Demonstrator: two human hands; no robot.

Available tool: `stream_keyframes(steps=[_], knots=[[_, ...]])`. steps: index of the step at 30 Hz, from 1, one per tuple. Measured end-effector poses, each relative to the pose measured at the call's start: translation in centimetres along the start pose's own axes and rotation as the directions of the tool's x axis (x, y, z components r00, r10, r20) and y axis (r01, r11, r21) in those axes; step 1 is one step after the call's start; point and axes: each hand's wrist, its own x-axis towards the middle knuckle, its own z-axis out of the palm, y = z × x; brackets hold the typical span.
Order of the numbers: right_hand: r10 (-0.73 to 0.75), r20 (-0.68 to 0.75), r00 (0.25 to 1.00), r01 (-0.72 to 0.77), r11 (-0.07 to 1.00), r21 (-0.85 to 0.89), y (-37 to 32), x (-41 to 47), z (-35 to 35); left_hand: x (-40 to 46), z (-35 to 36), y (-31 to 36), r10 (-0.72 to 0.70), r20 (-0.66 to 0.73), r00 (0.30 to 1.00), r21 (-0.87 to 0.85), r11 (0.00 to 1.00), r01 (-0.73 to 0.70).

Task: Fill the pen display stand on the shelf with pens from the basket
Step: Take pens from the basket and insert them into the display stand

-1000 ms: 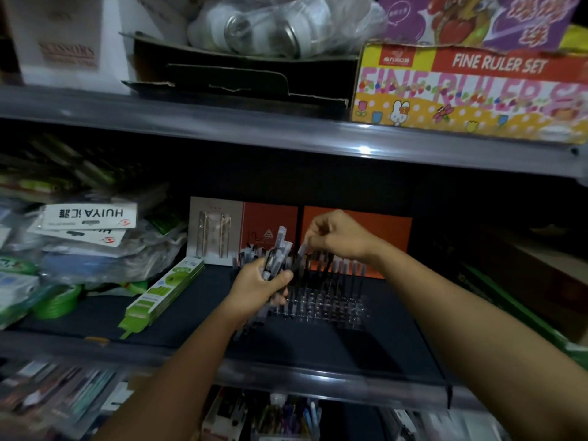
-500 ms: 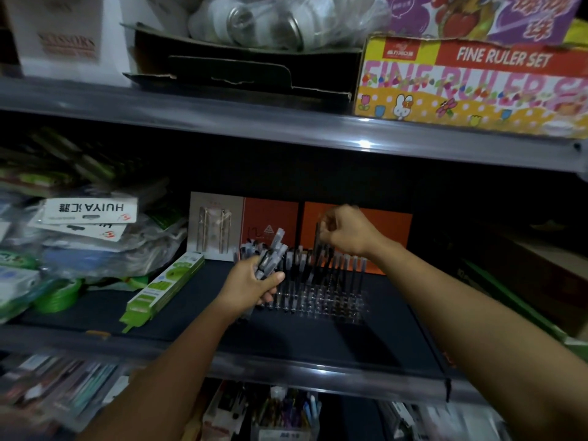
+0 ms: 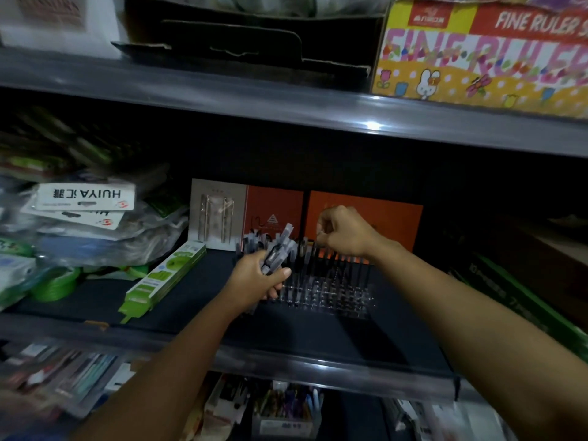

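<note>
Dim shop shelf, pen stand near its middle — back rows filled, front holes bare. Left hand clutching a bundle of pens; right hand pinching one pen over the back row. Basket unseen.

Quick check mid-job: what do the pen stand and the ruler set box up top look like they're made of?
Pen display stand: looks like clear, glossy plastic, probably acrylic; the dark shelf shows through it and small highlights glint off its rows of sockets.
Ruler set box: printed cardboard by the look, with a slight sheen; flat panels, folded edges and bright cartoon print. The dim, blurred frame leaves both uncertain.
</note>
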Motion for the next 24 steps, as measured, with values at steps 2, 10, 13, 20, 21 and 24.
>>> stream_keyframes(steps=[2,10,13,20,21,24], knots=[[-0.004,0.005,1.0,0.004,1.0,-0.019,0.1,0.0,0.1,0.0,0.1,-0.1,0.0,0.001,1.0,-0.002,1.0,0.0],[0.002,0.092,0.996,0.006,0.996,-0.087,0.7,0.2,1.6,-0.1,0.2,0.3,0.014,0.017,1.0,-0.01,1.0,-0.014],[0.01,0.118,0.993,0.004,0.993,-0.119,0.9,0.2,2.5,-0.2,0.3,0.3,0.017,0.018,1.0,-0.006,1.0,-0.017],[-0.032,0.103,0.994,0.045,0.991,-0.125,0.9,0.3,2.6,-0.4,0.2,0.4,0.022,0.027,0.999,0.008,1.0,-0.022],[-0.046,0.084,0.995,0.056,0.992,-0.111,0.8,0.3,2.3,-0.4,0.1,0.4,0.027,0.028,0.999,0.006,1.0,-0.027],[-0.106,0.012,0.994,0.105,0.994,0.016,-0.1,-0.1,0.9,-0.5,0.0,0.7,0.037,0.021,0.999,0.011,0.999,-0.037]])
